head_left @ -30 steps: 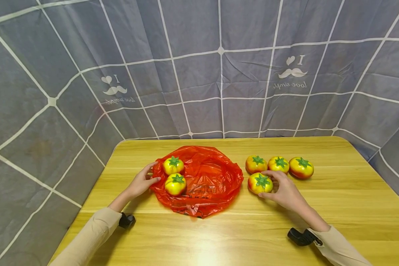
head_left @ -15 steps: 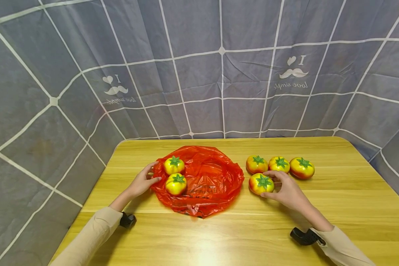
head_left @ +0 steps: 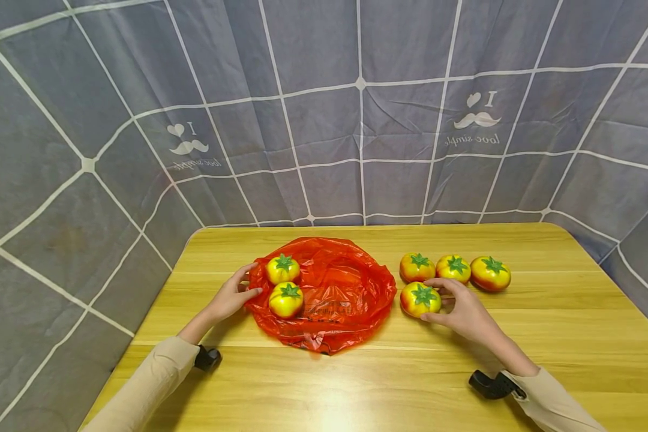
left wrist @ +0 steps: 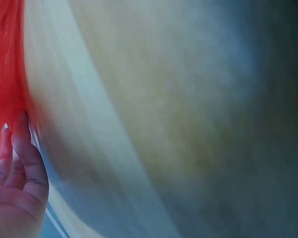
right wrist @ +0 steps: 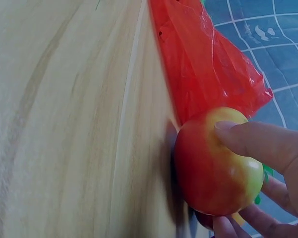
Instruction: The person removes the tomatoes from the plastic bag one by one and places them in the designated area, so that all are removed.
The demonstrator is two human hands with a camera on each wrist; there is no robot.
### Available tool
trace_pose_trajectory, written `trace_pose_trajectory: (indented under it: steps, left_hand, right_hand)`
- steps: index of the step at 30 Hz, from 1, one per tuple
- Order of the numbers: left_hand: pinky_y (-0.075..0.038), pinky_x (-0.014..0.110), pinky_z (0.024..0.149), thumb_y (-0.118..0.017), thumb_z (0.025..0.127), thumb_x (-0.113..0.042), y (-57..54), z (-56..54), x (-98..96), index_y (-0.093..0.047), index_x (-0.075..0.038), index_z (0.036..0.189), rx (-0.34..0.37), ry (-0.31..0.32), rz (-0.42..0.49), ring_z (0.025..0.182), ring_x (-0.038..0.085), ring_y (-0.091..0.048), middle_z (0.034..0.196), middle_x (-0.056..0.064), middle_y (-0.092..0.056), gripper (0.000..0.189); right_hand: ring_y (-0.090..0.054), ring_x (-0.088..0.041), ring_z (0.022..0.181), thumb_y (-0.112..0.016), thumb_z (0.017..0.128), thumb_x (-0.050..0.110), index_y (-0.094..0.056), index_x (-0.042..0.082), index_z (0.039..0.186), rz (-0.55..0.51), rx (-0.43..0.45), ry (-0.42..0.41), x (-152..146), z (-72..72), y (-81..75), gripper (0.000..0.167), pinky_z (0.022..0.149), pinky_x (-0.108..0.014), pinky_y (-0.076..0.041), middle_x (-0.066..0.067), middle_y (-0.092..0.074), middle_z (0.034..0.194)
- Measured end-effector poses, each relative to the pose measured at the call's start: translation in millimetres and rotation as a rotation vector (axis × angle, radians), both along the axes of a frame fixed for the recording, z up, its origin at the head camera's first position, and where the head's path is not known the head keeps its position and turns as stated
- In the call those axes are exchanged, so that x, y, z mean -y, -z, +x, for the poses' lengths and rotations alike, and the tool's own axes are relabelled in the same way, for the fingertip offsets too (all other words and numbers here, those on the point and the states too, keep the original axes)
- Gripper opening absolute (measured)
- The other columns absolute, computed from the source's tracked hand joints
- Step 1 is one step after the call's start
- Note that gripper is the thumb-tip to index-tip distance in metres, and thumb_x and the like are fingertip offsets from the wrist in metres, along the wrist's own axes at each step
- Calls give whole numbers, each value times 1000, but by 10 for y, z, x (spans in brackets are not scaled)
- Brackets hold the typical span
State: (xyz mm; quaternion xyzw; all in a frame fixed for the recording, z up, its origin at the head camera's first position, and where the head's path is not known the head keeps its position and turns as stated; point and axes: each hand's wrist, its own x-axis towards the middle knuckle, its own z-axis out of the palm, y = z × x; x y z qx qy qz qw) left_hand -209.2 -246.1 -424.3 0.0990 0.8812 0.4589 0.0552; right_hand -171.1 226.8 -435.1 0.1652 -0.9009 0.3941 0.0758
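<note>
In the head view a red plastic bag [head_left: 329, 282] lies spread open on the table, with two yellow-red tomatoes with green leafy tops, a rear tomato [head_left: 282, 271] and a front tomato [head_left: 285, 302], on its left part. My left hand [head_left: 231, 298] holds the bag's left edge between thumb and fingers; the left wrist view shows the thumb [left wrist: 21, 131] against the red film. Right of the bag, my right hand [head_left: 461, 309] grips another tomato [head_left: 418, 300] between thumb and fingertips. The right wrist view shows this tomato's smooth red side [right wrist: 208, 168] close beside the wooden surface.
Three more tomatoes, a left one [head_left: 416, 267], a middle one [head_left: 453, 267] and a right one [head_left: 490, 273], stand in a row behind my right hand. A grey curtain [head_left: 324, 132] with white lines surrounds the wooden table [head_left: 281, 390] at the back and sides.
Over the last half second my right hand has shifted slightly left, the gripped tomato with it. The left hand, the bag and the other tomatoes keep their places.
</note>
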Motion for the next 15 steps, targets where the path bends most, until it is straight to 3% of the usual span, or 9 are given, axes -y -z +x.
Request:
trace_pose_trajectory:
  steps: [4, 8, 15]
  left_hand:
    - [-53, 40, 87, -59, 94, -10, 91, -43, 48, -27, 4, 147, -5, 5, 16, 107, 42, -59, 130, 33, -48, 63]
    - [-53, 39, 86, -59, 94, -11, 109, -57, 64, -28, 4, 147, -5, 4, 24, 107, 41, -59, 130, 32, -48, 63]
    - [-52, 39, 85, -57, 94, -5, -42, 21, -14, -28, 8, 144, 10, -5, -3, 104, 43, -58, 127, 35, -48, 60]
  right_hand:
    - [-63, -31, 98, -88, 66, 13, -60, -1, 119, -13, 0, -4, -7, -1, -1, 61, 81, -37, -56, -19, -61, 119]
    - [-63, -30, 97, -88, 66, 13, -61, -1, 118, -11, -3, -1, -9, 3, -10, 61, 81, -37, -55, -18, -62, 117]
    - [-63, -28, 95, -89, 65, 14, -61, 0, 117, -12, -8, -2, -6, 14, -17, 61, 80, -36, -56, -17, -62, 116]
